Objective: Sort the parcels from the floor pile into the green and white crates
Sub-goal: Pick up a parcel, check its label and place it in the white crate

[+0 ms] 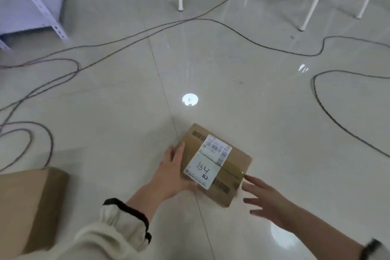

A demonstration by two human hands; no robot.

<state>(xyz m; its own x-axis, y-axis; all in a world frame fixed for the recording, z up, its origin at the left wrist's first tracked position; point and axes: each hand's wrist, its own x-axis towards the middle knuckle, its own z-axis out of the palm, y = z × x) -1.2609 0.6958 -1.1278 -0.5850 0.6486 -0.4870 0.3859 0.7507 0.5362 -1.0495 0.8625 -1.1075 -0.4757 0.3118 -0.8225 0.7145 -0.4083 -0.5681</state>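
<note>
Gripping parcel [233,161] with left hand [171,173]; right hand [272,202] fingers [253,182] released, spread; glossy tiled floor [232,69], cables [202,19] trailing across.

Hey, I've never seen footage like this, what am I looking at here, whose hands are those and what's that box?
There is no machine: one camera on a person's head looks down at their own hands. The left hand grips the edge of a cardboard parcel, thumb on top; its label reads A34. The right hand is open, fingers spread, beside the parcel's near corner. Another cardboard box sits lower left, and cables trail over the tiled floor.
</note>
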